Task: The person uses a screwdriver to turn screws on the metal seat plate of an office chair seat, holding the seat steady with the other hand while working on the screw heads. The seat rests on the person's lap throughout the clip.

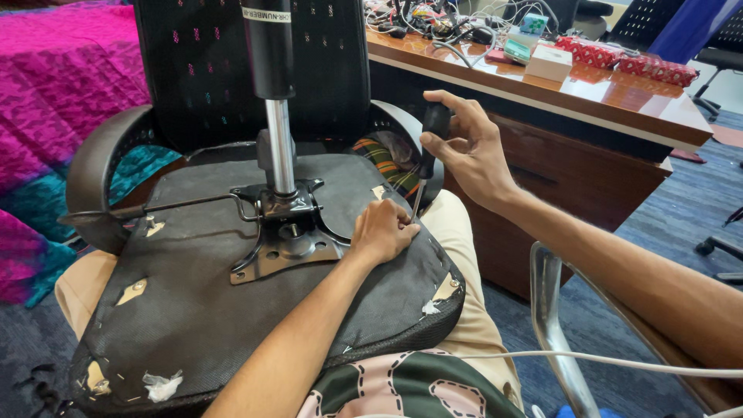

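An upturned office chair seat [193, 310] lies across my lap, its torn black underside facing up. A metal tilt mechanism [286, 232] and a gas-lift cylinder [271, 85] rise from its middle. My right hand [464, 147] grips the black handle of a screwdriver [428, 151], held upright with the tip down near the seat's right edge. My left hand [381, 232] rests on the seat fabric, fingers pinched together at the screwdriver's tip. Whatever the fingers pinch is hidden.
The chair's black mesh back [193, 70] and curved armrests [97, 178] stand behind the seat. A wooden desk [604, 101] with cables, small boxes and red packages is at right. A chrome chair arm [553, 310] and a white cable [619, 362] lie near my right forearm. Pink cloth [62, 77] at left.
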